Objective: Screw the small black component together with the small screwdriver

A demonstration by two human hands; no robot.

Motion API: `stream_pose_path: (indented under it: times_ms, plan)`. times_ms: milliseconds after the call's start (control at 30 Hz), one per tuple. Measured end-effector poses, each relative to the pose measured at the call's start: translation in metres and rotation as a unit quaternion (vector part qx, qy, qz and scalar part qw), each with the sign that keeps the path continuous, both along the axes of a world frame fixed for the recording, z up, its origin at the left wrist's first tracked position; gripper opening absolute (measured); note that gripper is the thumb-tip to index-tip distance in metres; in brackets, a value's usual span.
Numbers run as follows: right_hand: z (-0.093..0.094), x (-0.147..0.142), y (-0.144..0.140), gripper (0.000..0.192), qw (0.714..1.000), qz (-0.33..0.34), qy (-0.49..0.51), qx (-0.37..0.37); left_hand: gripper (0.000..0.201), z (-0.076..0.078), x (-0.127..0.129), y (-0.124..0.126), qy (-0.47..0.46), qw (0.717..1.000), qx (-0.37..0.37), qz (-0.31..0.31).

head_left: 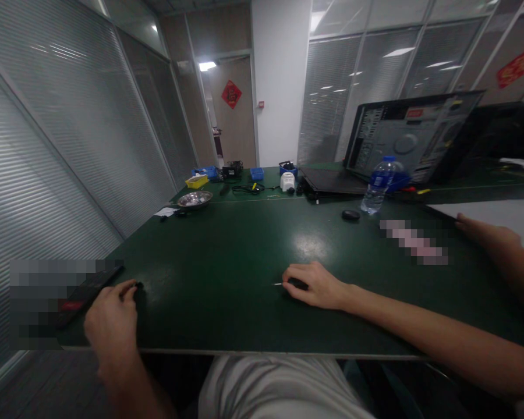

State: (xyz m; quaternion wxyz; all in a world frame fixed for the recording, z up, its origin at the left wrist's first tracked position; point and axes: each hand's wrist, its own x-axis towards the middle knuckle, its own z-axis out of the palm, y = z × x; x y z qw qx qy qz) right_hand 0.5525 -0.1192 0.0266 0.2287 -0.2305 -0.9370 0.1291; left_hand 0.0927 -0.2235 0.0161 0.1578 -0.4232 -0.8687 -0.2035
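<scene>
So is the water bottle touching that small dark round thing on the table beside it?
Apart. The head view shows a strip of bare green table between the water bottle and the small dark round thing, which lies to its left.

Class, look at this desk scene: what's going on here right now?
A person sits at a dark green table. Their left hand rests near the front left edge, fingers touching a small black object. Their right hand lies flat mid-table over a small dark tool with a thin metal tip poking out. Another person's hand rests at the far right. Further back stand a water bottle, a metal bowl and an opened computer case.
</scene>
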Motion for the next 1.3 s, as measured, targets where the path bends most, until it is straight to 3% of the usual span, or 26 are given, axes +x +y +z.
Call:
stream_pose_path:
  times_ms: [300, 433, 633, 833, 967, 1033, 1100, 1233, 1300]
  plan:
    - [0.000, 0.000, 0.000, 0.017, 1.000, -0.002, -0.007, 0.004, 0.047, -0.009, -0.007, 0.005, 0.025, 0.999, -0.038, -0.029]
    - [0.002, 0.000, -0.001, 0.018, 1.000, 0.001, -0.009, 0.003, 0.047, -0.008, -0.008, 0.007, 0.005, 0.999, -0.046, -0.021]
    - [0.002, 0.000, -0.001, 0.017, 1.000, -0.005, -0.015, 0.000, 0.045, -0.007, -0.008, 0.009, -0.025, 0.999, 0.001, -0.022]
    - [0.002, 0.000, -0.001, 0.016, 1.000, -0.006, -0.015, -0.003, 0.038, -0.008, -0.011, 0.005, -0.026, 1.000, -0.002, 0.017]
    - [0.002, 0.000, -0.002, 0.016, 1.000, -0.005, -0.017, 0.000, 0.031, 0.001, -0.005, 0.009, -0.081, 0.996, -0.025, 0.001]
    - [0.002, -0.001, -0.002, 0.016, 1.000, -0.009, -0.020, 0.001, 0.026, 0.009, 0.014, 0.017, -0.135, 0.989, -0.047, -0.029]
    - [0.003, -0.002, -0.003, 0.017, 1.000, -0.014, -0.025, 0.000, 0.020, 0.015, 0.050, 0.026, -0.179, 0.977, -0.065, -0.097]
    - [0.002, -0.001, -0.002, 0.016, 0.999, -0.020, -0.035, -0.002, 0.017, 0.016, 0.151, 0.034, -0.195, 0.921, -0.063, -0.332]
    - [0.001, 0.000, -0.001, 0.016, 0.999, -0.021, -0.035, 0.001, 0.021, 0.012, 0.195, 0.031, -0.181, 0.889, -0.066, -0.416]
